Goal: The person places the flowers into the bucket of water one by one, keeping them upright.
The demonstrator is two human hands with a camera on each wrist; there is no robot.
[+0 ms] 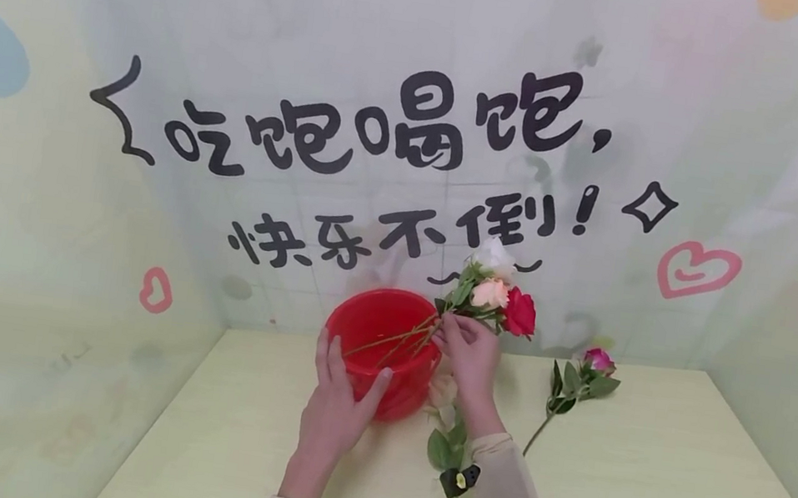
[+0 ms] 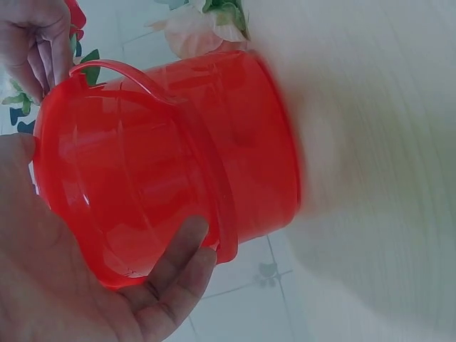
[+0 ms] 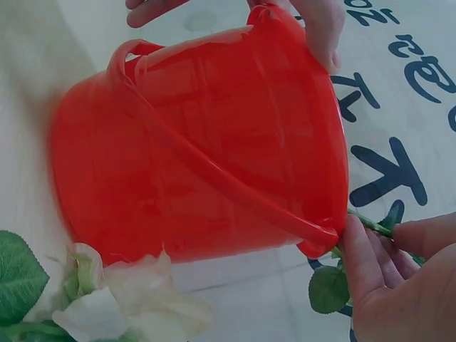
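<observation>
Red plastic bucket [image 1: 400, 401] stands at the bench's [image 1: 209, 426] eleven o'clock, left hand [image 1: 338, 413] curving fingers round it; at its two o'clock, right hand's [image 1: 470, 364] fingers pinch three roses [image 1: 490, 293], likely light, springy, best held by stems [image 1: 395, 337].

Looks softly and evenly lit in the head view, hazy, bleaching the white rose [image 1: 495, 257] right of centre. Turns dimmer in both wrist views. Shows glints on the red bucket [image 2: 142, 164] at left in the left wrist view, yet blurs the table [image 2: 388, 178] at right. In the right wrist view, darkens at upper left and softens the pale blossoms [image 3: 139, 303] at lower left.
</observation>
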